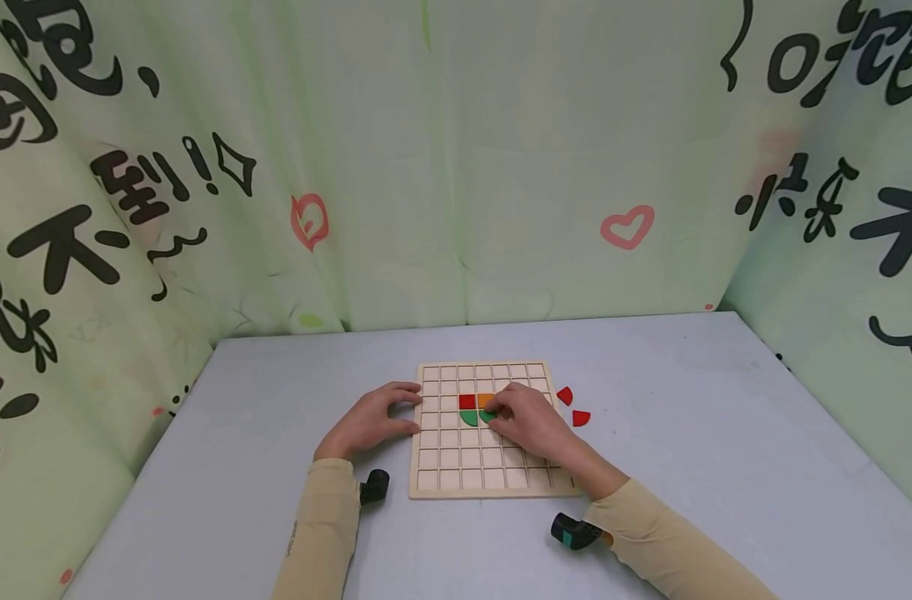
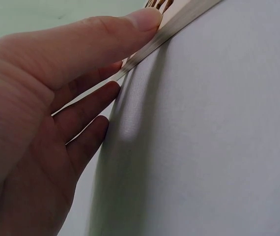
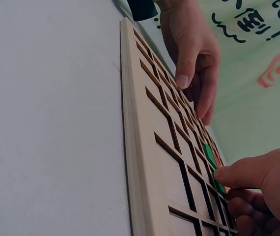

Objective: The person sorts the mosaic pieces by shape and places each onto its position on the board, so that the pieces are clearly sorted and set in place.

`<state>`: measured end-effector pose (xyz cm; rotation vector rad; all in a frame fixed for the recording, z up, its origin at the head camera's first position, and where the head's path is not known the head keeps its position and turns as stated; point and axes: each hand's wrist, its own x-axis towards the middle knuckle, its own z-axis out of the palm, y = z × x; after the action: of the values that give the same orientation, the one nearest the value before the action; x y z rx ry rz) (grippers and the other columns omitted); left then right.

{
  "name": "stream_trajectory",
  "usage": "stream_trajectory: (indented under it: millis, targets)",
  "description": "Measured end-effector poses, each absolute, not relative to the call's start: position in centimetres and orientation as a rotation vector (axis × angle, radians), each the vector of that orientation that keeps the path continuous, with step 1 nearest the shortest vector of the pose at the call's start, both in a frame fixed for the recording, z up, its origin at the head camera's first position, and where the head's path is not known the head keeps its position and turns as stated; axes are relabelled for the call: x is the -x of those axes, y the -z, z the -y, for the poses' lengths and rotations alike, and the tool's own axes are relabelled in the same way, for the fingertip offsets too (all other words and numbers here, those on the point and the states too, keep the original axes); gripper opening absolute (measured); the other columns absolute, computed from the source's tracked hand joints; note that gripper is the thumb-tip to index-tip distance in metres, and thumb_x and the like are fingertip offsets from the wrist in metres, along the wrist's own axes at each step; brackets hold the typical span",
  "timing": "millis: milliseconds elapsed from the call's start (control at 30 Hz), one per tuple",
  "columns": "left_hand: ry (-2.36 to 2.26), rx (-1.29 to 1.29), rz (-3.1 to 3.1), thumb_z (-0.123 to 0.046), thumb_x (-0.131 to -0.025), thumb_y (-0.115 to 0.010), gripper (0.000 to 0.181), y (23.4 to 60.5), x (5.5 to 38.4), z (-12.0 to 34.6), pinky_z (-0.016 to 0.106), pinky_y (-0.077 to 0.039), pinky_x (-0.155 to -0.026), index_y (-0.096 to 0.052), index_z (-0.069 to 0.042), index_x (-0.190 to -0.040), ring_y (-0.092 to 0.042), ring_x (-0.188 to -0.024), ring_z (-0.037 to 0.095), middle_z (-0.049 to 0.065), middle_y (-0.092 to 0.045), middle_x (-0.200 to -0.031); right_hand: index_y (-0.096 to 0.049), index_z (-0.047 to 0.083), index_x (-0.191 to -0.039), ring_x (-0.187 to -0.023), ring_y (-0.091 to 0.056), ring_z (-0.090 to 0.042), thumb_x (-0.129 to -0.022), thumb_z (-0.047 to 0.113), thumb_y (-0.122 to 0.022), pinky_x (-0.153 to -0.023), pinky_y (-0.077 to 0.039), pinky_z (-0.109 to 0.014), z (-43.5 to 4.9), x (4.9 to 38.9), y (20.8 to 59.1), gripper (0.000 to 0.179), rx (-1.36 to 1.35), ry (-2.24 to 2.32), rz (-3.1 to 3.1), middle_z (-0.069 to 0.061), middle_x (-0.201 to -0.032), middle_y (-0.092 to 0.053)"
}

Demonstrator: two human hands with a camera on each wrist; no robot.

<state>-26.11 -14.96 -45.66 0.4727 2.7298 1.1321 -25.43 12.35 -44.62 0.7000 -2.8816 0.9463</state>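
A wooden grid board (image 1: pixel 441 481) lies on the table. My left hand (image 1: pixel 369 422) is at its left edge, fingers fairly straight; in the left wrist view the thumb (image 2: pixel 145 19) touches the frame's side. Over the board's middle, my right hand (image 1: pixel 529 421) pinches a green quarter-round piece (image 3: pixel 220 187) with thumb and curled fingers, low at a grid cell. Left of it sits another green quarter-round piece (image 1: pixel 468 418). Just above them, a red square (image 1: pixel 467 402) and an orange piece (image 1: pixel 484 400) fill neighbouring cells, the orange one partly hidden by the right fingers.
Two red quarter-round pieces, an upper one (image 1: pixel 565 396) and a lower one (image 1: pixel 581 418), lie on the white table (image 1: pixel 689 450) right of the board. Pale green curtains (image 1: pixel 463 167) with black writing hang behind and beside the table. Each wrist carries a black camera.
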Motion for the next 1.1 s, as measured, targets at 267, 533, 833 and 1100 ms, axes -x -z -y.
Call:
stream_trajectory:
  millis: [267,533,833,1100]
  targets:
    - [-1.133,-0.494,-2.734,-0.014,-0.081,-0.08,0.044,45.53,26.06,15.03,0.04,-0.036,-0.112,-0.067,-0.006,-0.122,-0.043,-0.135,0.024,0.001,-0.054,-0.14,-0.075,0.006,-0.097,-0.08,-0.055,-0.013,-0.084,0.007,-0.074,-0.071,-0.05,-0.027,-12.4,25.63,44.65,0.013,-0.686,-0.946,2.89,-0.001,-0.091,-0.064]
    - [-1.141,-0.459,-2.726,-0.015,-0.081,-0.08,0.044,45.47,26.02,14.88,0.04,-0.036,-0.112,-0.068,-0.007,-0.123,-0.043,-0.135,0.023,0.0,-0.053,-0.14,-0.075,0.006,-0.097,-0.079,-0.056,-0.013,-0.084,0.007,-0.074,-0.07,-0.05,-0.027,-12.47,25.61,44.81,0.013,-0.677,-0.956,2.879,-0.001,-0.091,-0.064]
    - [-1.155,-0.437,-2.715,-0.015,-0.081,-0.08,0.044,45.45,26.05,14.76,0.041,-0.036,-0.112,-0.068,-0.007,-0.123,-0.042,-0.136,0.024,-0.001,-0.053,-0.14,-0.075,0.006,-0.097,-0.077,-0.054,-0.012,-0.084,0.006,-0.073,-0.069,-0.049,-0.027,-12.44,25.59,45.02,0.013,-0.657,-0.964,2.883,-0.001,-0.09,-0.063]
    - [-1.156,-0.457,-2.72,-0.015,-0.081,-0.081,0.044,45.35,25.93,14.86,0.041,-0.036,-0.112,-0.068,-0.006,-0.122,-0.043,-0.135,0.024,0.0,-0.054,-0.14,-0.075,0.006,-0.096,-0.077,-0.055,-0.011,-0.084,0.007,-0.074,-0.068,-0.05,-0.026,-12.43,25.56,45.08,0.013,-0.659,-0.962,2.877,-0.001,-0.09,-0.063]
